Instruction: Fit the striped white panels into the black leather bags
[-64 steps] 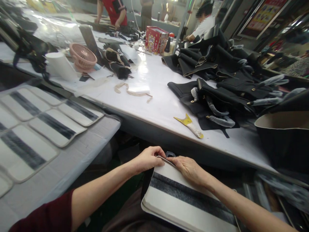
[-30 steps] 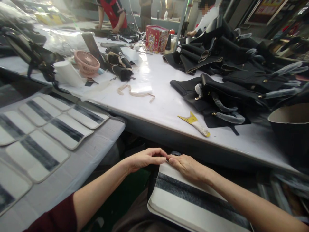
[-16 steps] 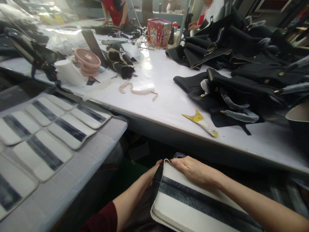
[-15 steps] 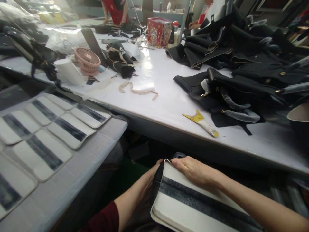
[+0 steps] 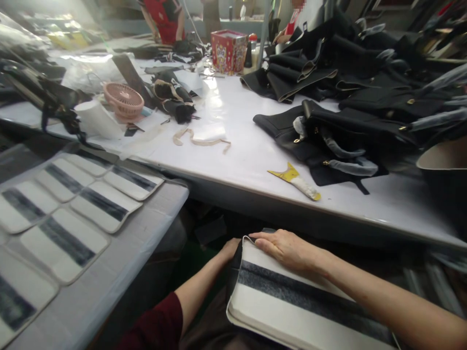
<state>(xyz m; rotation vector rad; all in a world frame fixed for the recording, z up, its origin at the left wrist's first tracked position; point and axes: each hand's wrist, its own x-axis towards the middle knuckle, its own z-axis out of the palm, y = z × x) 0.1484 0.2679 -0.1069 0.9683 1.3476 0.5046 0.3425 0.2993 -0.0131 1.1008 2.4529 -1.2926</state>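
Note:
Low in front of me lies a black bag (image 5: 233, 274) with a cream panel (image 5: 280, 313) on top, crossed lengthwise by a dark, smudged strip (image 5: 288, 291). My right hand (image 5: 286, 247) is closed over the panel's far edge near its corner, thumb and fingers pressed along the rim. At the same corner, my left hand (image 5: 230, 249) holds the bag's black side; most of its fingers are hidden behind it. On the table edge ahead is a yellow spreader (image 5: 294, 181) with a white-wrapped handle.
Several cream panels with dark strips (image 5: 67, 243) lie on the left bench (image 5: 146, 243). Black bags (image 5: 339, 141) with plastic-wrapped hardware pile up on the white table (image 5: 233, 170). A pink fan (image 5: 124, 99), a red box (image 5: 229, 52) and a co-worker (image 5: 164, 22) are beyond.
Both hands have shifted slightly along with the bag, keeping their hold at its corner. The left hand sits a little further left. The whole view has turned slightly to the right.

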